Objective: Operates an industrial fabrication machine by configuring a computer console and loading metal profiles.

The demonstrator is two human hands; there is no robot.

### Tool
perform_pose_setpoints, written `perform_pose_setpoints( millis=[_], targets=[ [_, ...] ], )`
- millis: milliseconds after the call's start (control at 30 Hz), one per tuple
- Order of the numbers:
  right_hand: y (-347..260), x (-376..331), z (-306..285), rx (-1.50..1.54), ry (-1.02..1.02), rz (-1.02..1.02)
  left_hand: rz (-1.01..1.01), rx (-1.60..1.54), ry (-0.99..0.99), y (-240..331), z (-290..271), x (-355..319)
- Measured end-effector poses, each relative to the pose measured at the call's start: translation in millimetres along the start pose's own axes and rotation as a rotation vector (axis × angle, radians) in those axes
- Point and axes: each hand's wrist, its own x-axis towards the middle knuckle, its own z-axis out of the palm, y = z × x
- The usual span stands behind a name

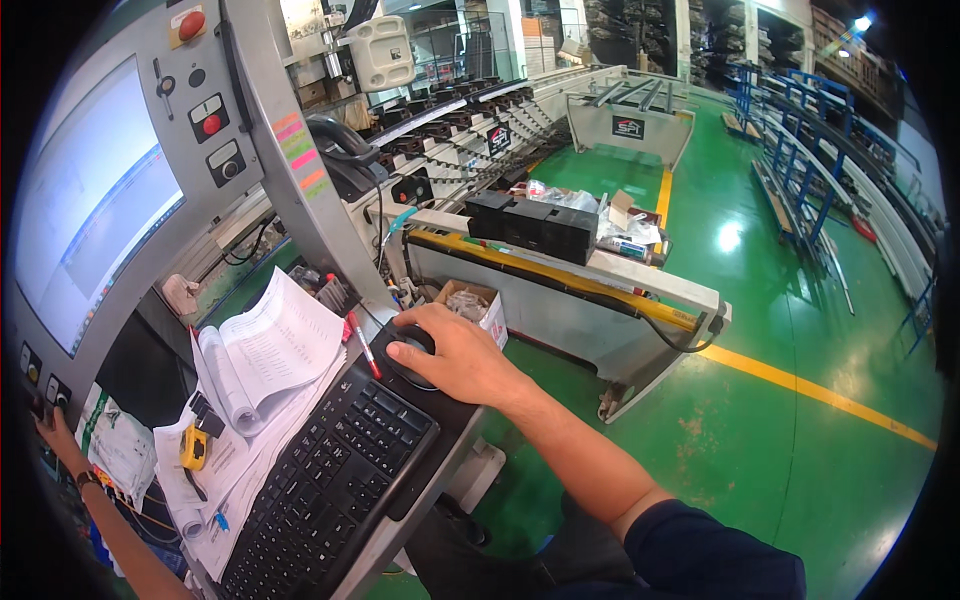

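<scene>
- Grey control panel (195, 175) with a glowing screen (95, 215), ten o'clock.
- Black keyboard (325, 475), seven o'clock.
- Right hand (455, 355), near centre toward eight o'clock: palm down, fingers loosely curved over a mouse, hiding much of it.
- Left hand (58, 430), far out past eight o'clock, raised to the panel; how its fingers close is unclear.
- Mouse (415, 341): black, rounded.
- Red-and-white pen (364, 345), just beside the mouse.
- Black knob (62, 398), at the left fingertips.
</scene>
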Motion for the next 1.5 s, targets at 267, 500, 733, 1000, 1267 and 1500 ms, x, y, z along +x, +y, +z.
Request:
perform_pose_setpoints(
  millis=[267,500,733,1000,1267,1500],
  targets=[
    [3.4,-1.4,0.6,0.011,0.023,-0.047,0.006,0.019,0.064,19.8,-10.2,11.9],
    [-2.3,0.7,-1.2,-0.03,-0.03,0.019,-0.054,0.016,0.068,17.5,7.2,-7.9],
    [-4.2,0.4,-1.8,-0.029,-0.036,0.021,0.011,0.036,0.062,9.2,5.4,-5.5],
    [-2.3,-0.6,0.0,-0.013,-0.003,0.002,-0.025,0.041,0.077,12.9,8.7,-8.1],
    [-6.0,0.9,3.0,-0.017,0.0,-0.02,-0.029,0.089,0.086,10.3,0.9,-8.5],
    [-6.7,0.6,4.0,0.038,-0.023,-0.159,-0.08,-0.189,-0.041,47.3,5.9,-7.3]
  ],
)
